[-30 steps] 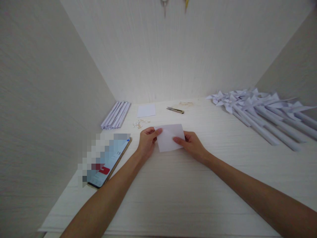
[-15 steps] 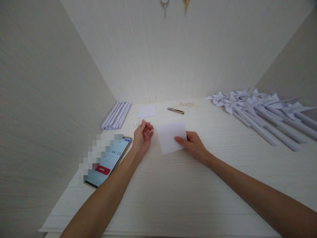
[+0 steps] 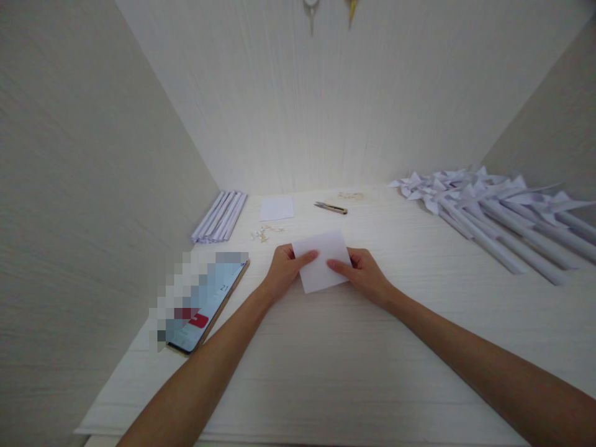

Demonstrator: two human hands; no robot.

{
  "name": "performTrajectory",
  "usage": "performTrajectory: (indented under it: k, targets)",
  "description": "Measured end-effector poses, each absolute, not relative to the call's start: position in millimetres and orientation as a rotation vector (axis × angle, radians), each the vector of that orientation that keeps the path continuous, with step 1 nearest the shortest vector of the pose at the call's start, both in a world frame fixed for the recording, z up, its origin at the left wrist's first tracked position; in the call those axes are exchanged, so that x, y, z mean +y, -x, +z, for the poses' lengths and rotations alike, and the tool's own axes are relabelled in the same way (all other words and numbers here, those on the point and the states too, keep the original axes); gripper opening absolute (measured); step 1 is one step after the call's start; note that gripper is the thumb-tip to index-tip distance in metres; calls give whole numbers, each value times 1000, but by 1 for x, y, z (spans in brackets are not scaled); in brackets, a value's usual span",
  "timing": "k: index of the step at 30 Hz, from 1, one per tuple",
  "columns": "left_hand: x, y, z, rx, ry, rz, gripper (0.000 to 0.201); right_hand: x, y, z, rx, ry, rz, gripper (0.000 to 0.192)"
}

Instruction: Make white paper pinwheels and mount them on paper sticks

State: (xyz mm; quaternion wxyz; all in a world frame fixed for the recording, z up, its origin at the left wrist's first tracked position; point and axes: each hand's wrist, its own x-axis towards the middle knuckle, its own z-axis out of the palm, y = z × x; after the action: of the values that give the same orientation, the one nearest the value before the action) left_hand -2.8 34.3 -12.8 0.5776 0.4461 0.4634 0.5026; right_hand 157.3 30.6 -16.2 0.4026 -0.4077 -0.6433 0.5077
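Note:
A square sheet of white paper (image 3: 321, 276) is held slightly tilted above the white table, between both hands. My left hand (image 3: 284, 270) grips its left edge, thumb on top and fingers underneath. On the opposite edge my right hand (image 3: 363, 273) pinches it the same way. The fingers beneath the sheet are mostly hidden. Just beyond my left hand lies a scatter of small pale and yellowish bits (image 3: 264, 233), too small to name. Behind them another white paper sheet (image 3: 277, 208) lies flat.
Thread snips (image 3: 331, 207) lie toward the back wall, near small brownish bits (image 3: 351, 195). Rolled paper sticks (image 3: 220, 216) are stacked at back left. A phone (image 3: 209, 310), partly pixelated, lies beside my left forearm. Several paper pinwheels (image 3: 493, 205) on paper sticks are piled at right.
My left hand has moved right and toward me from beside the small bits, and has taken hold of the paper's left edge. My right hand keeps its grip almost in place.

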Motion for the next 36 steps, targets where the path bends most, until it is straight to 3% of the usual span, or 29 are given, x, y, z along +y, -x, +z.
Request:
performTrajectory:
  k: [30,36]
  targets:
    - [47,16,-6,963,-707,1542,19,30,-158,-18,-1490,1054,1325,30]
    - [40,6,-12,984,-962,1336,26,30,-158,-17,-1477,1070,1340,28]
